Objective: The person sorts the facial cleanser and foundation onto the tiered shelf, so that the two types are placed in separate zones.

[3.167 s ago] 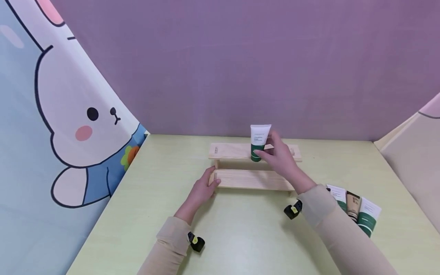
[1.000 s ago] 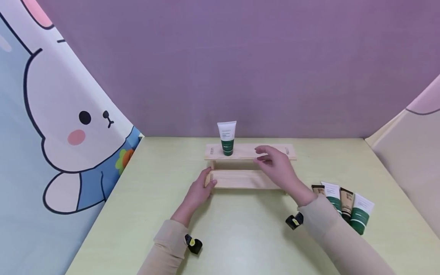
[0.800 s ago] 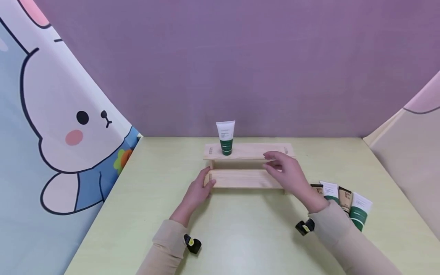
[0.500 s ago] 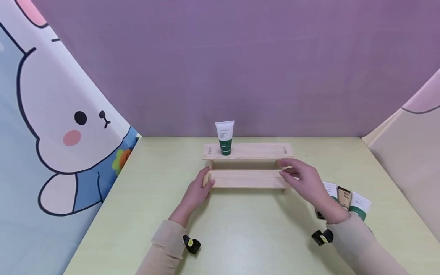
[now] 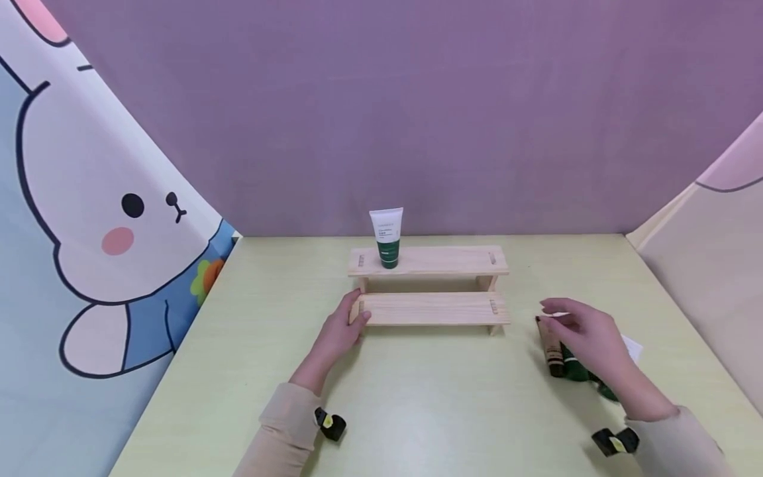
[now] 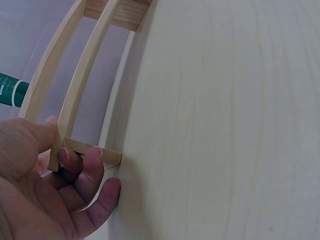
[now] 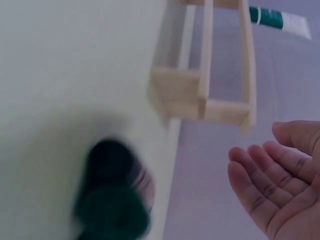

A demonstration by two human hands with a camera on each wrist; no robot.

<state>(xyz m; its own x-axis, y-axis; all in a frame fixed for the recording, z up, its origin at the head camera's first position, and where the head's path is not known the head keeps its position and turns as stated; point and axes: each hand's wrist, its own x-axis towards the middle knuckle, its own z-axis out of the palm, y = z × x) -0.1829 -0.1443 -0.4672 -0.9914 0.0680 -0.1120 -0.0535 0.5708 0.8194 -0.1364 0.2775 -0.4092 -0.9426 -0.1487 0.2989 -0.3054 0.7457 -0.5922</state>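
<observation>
Wooden shelf [image 5: 435,309], two tiers; white-green tube [image 5: 387,237] atop.

Runs open over the table [image 5: 429,404] between the wooden rack [image 5: 429,309] and the lying tubes [image 5: 552,352], and along the upper shelf [image 5: 453,260] right of the standing tube [image 5: 387,232], but meets the right hand [image 5: 590,333] above the lying tubes and the fingers [image 6: 93,172] of the left hand [image 5: 336,335] at the rack's left end.

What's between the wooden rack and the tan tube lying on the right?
Only bare tabletop lies between the rack and the tan tube; the head view shows it.
</observation>
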